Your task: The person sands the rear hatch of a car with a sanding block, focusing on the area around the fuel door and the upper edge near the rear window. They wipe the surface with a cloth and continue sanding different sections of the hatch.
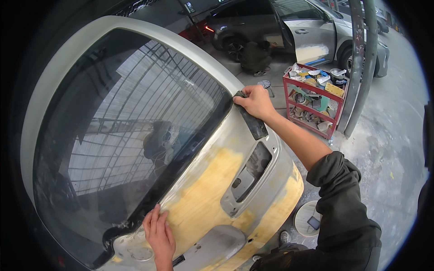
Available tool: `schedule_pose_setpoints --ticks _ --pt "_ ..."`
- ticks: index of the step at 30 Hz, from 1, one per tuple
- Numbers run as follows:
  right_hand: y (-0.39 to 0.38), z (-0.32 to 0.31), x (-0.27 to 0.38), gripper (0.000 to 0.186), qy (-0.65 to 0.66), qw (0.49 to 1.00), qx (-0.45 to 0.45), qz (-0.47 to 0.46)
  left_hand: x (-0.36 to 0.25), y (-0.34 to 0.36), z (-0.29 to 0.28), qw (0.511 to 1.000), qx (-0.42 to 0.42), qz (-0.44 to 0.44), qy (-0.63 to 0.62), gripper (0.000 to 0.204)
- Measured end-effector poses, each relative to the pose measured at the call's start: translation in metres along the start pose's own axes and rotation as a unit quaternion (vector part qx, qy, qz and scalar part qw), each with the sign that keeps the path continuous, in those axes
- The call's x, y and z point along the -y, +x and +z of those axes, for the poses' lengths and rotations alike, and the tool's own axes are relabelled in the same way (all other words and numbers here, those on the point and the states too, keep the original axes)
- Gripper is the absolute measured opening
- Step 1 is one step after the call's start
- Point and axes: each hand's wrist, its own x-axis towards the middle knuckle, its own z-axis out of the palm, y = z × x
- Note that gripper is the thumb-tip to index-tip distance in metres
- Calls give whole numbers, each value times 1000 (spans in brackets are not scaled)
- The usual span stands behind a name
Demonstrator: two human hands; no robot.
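A car tailgate point(199, 194) fills the left and middle, its grey paint broken by sanded yellowish patches. At the far right corner of the rear window point(122, 122), my right hand point(257, 103) pinches a dark strip point(257, 125) that looks like black sandpaper. The strip lies along the panel's edge below the hand. My left hand point(160, 235) rests on the panel near the window's lower edge, fingers stretched out and holding nothing. Between the hands and to the right, a recessed opening point(252, 171) shows in the tailgate.
A red trolley point(312, 108) with cans and used supplies stands beyond my right arm, beside grey posts point(361, 67). A round white bucket lid point(307, 219) bears a phone-like device. Behind, a person crouches point(255, 56) by a grey car point(307, 34) with an open door.
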Motion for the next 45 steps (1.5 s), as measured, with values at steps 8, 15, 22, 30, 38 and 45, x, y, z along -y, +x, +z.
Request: schedule_pose_setpoints --ticks 8,15,22,30,38,45 --pt "7 10 17 22 -120 983 -38 -130 0 -3 10 999 -34 -4 -6 31" --pt "41 -13 22 29 -96 991 44 -82 4 -2 13 998 -61 2 -25 31" --pt "42 -14 31 27 -150 981 74 -96 12 -5 17 997 -65 9 -43 31" --pt "31 -6 26 24 -143 985 89 -42 17 -7 19 996 -64 13 -55 28" --pt "20 1 20 20 -99 995 24 -7 23 -7 21 997 -58 20 -56 25" --pt "18 15 14 21 -78 996 -48 -15 20 -8 22 997 -50 11 -56 26"
